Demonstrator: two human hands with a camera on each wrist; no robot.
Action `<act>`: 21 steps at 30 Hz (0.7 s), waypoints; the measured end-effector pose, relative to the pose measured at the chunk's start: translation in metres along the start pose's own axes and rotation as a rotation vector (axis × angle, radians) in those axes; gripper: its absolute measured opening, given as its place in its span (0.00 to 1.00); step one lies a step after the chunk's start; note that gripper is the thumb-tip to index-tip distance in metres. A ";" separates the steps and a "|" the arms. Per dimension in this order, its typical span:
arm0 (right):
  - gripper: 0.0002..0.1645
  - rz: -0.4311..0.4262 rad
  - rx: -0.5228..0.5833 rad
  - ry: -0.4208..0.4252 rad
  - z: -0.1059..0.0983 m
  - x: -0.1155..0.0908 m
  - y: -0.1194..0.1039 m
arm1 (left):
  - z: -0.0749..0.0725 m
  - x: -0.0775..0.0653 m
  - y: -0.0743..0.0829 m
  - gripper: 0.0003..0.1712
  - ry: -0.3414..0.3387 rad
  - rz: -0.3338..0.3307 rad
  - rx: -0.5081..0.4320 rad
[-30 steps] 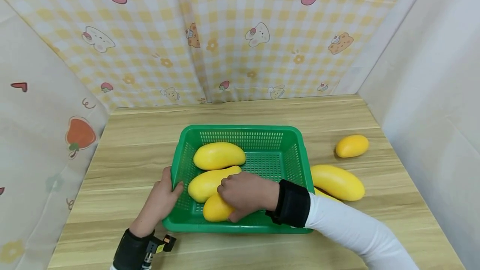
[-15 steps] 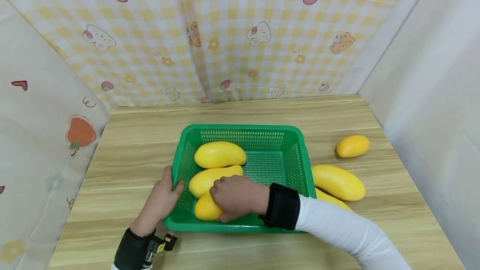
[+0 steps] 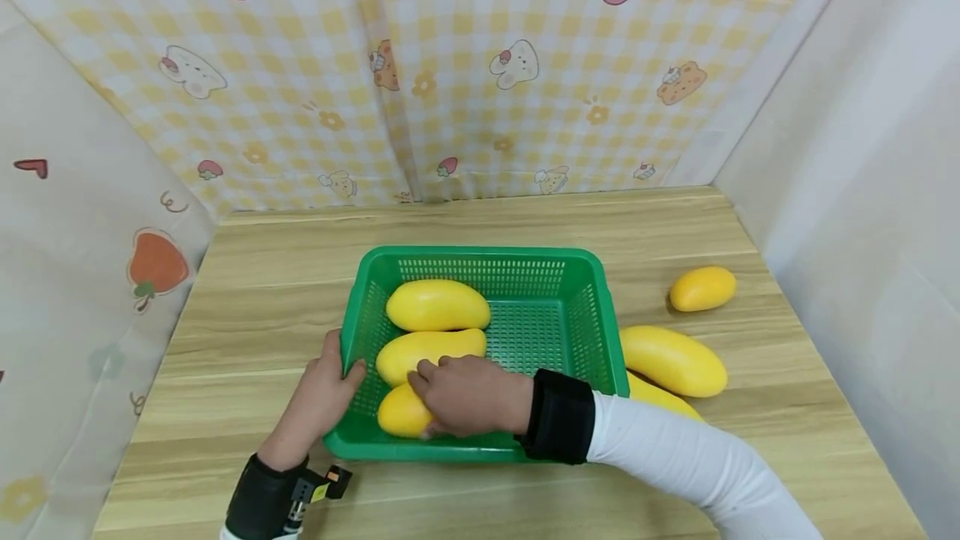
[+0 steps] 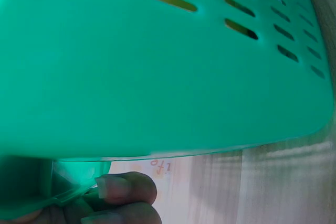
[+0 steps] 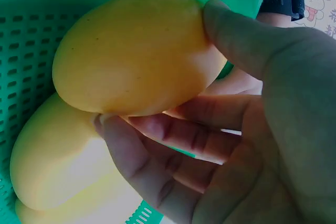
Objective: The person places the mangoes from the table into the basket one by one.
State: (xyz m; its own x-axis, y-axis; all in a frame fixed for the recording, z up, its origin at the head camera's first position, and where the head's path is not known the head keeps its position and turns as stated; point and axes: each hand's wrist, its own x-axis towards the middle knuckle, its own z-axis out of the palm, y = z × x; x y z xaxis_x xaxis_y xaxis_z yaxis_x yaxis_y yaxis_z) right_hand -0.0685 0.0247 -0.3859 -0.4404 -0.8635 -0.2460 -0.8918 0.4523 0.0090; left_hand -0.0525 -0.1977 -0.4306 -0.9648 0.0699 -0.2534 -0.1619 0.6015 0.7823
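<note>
A green basket (image 3: 487, 252) stands in the middle of the table. My left hand (image 3: 321, 398) grips its left rim; in the left wrist view its fingers (image 4: 134, 187) curl under the rim. My right hand (image 3: 472, 396) reaches inside and holds a small orange-yellow mango (image 3: 401, 412) at the front left corner. The right wrist view has the thumb on one side of this mango (image 5: 136, 53) and the fingertips on the other. Two larger yellow mangoes, a rear one (image 3: 438, 305) and a middle one (image 3: 423, 354), lie behind it in the basket.
Right of the basket lie a large yellow mango (image 3: 675, 361), another yellow one (image 3: 660, 398) partly hidden by the right sleeve, and a small mango (image 3: 702, 288) farther back. A checked curtain (image 3: 465, 107) closes off the rear; white sheets hang at both sides.
The right hand has moved left with the small mango, which now sits nearer the basket's left wall. Its fingers look a little looser. The left hand keeps its place on the rim.
</note>
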 end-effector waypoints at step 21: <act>0.20 -0.046 0.029 -0.018 0.006 0.011 0.004 | -0.002 0.000 0.001 0.27 0.000 0.000 0.011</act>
State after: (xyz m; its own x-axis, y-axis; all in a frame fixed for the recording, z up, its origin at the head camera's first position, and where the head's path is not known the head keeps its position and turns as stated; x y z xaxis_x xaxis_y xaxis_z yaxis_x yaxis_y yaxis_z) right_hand -0.0762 0.0181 -0.3948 -0.3971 -0.8792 -0.2632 -0.9075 0.4189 -0.0302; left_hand -0.0532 -0.1988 -0.4285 -0.9648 0.0697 -0.2535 -0.1597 0.6105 0.7757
